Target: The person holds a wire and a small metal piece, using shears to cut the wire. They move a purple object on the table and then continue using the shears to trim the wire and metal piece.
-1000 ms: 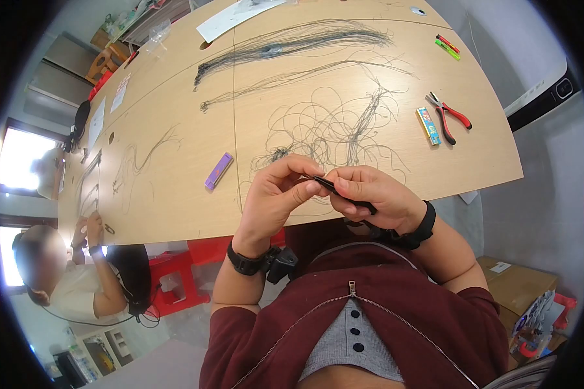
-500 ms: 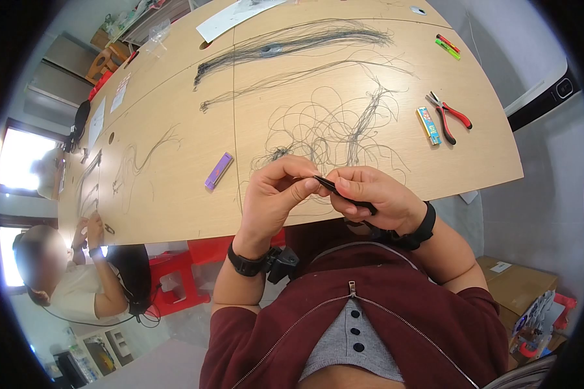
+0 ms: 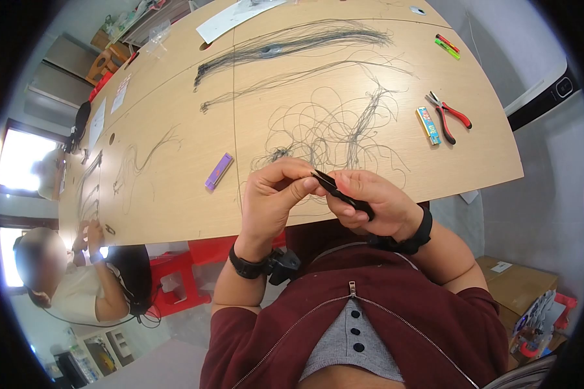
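Observation:
My right hand (image 3: pixel 379 202) is closed around a slim black tool (image 3: pixel 350 200) that looks like thread snips. Its two narrow tips point left, toward the fingertips of my left hand (image 3: pixel 276 198). That hand is closed in a pinch at the tips; what lies between thumb and forefinger is too small to make out. Both hands are held over the table's near edge. Just beyond them spreads a loose tangle of thin dark strands (image 3: pixel 363 129), partly hidden by the hands.
Two long strand bundles lie farther back: a thick bundle (image 3: pixel 292 47) and a thinner bundle (image 3: pixel 292 79). A purple box (image 3: pixel 219 172) is at left; at right are a blue box (image 3: pixel 428 126) and red-handled pliers (image 3: pixel 446 117). Another person (image 3: pixel 78 279) works at the far left.
The black tool has tilted slightly in my right hand, and its tips now show apart near my left fingertips. My left hand has barely moved.

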`<state>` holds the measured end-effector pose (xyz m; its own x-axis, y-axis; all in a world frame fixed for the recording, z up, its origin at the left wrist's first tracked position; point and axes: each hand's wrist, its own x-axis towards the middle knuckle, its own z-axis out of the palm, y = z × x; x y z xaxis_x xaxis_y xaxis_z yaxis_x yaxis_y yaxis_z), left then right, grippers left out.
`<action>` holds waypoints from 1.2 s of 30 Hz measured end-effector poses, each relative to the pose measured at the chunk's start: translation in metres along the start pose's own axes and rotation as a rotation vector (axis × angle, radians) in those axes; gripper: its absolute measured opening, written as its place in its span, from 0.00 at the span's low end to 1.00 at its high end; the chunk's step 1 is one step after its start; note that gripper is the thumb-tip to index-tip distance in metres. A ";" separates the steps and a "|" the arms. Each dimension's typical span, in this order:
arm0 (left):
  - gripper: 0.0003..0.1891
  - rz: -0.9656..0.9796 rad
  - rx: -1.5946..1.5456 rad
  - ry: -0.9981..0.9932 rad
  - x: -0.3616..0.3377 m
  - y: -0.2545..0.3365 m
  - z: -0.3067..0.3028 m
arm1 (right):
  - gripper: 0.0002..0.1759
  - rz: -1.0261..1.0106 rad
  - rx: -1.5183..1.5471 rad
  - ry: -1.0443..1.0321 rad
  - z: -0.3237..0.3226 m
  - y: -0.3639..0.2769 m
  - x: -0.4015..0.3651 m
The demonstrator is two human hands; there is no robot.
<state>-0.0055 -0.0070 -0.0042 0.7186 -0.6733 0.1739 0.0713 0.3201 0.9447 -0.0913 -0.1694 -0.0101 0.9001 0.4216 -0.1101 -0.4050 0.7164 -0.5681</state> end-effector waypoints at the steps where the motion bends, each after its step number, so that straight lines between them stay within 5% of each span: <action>1: 0.02 -0.008 -0.026 0.009 0.000 -0.001 0.001 | 0.18 -0.001 0.022 -0.007 0.000 0.001 0.000; 36: 0.03 0.092 0.055 -0.053 0.004 0.000 -0.004 | 0.16 -0.014 0.117 0.004 0.006 0.007 0.002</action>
<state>-0.0001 -0.0074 -0.0044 0.6827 -0.6774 0.2739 -0.0325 0.3463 0.9376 -0.0936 -0.1600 -0.0095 0.9064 0.4089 -0.1059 -0.4079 0.7821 -0.4711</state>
